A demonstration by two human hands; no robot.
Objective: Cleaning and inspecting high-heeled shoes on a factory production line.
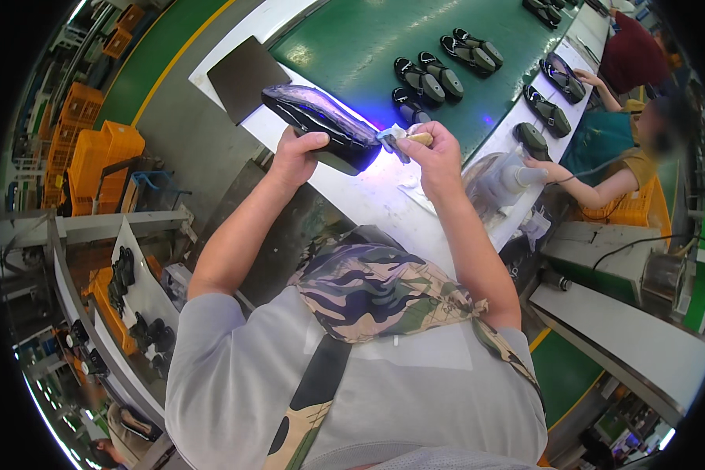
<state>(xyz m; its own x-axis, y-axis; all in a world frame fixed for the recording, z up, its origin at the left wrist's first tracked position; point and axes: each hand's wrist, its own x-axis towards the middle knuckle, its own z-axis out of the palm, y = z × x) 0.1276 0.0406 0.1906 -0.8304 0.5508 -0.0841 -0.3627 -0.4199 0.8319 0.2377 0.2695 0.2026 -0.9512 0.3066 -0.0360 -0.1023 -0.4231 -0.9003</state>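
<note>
My left hand (296,153) grips a glossy black shoe (321,125) by its side, thumb on top. The shoe is tilted above the white tabletop, its toe toward the upper left. In my right hand (437,157) is a small tool with a yellowish end (421,139), pinched between thumb and fingers. A whitish-blue wad (390,133) shows at the tool's tip, close against the shoe's near right end; whether it touches, I cannot tell. A bright violet-blue glow lights the table around that spot.
Several black strapped shoes (419,81) stand on the green surface ahead. More shoes (547,110) line the white strip at right, where a co-worker's hand (547,168) reaches in. A clear bottle (505,180) stands near my right forearm. A dark flat board (247,78) lies at left.
</note>
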